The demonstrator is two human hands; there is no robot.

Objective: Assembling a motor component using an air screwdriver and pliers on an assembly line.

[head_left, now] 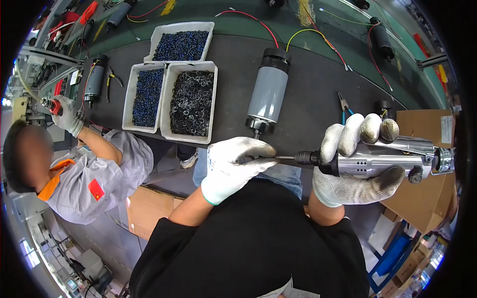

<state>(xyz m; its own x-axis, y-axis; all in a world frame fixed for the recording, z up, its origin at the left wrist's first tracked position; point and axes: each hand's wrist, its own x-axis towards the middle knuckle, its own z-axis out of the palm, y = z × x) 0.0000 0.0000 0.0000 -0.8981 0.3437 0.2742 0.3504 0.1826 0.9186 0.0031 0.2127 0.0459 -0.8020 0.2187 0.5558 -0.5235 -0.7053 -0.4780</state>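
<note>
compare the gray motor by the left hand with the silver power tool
The gray motor lies on the bench; the silver power tool is in the right hand. The motor runs front to back; the tool, side to side. The motor has wires; the tool has a thin bit. Both look roughly cylindrical.

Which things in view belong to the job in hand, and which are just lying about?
Job, by the look of it:
- power tool, in the right hand
- central grey motor, by the left hand
- white parts bins, probably

Likely lying about:
- blue-handled pliers
- yellow-and-black pliers
- cardboard box
</note>
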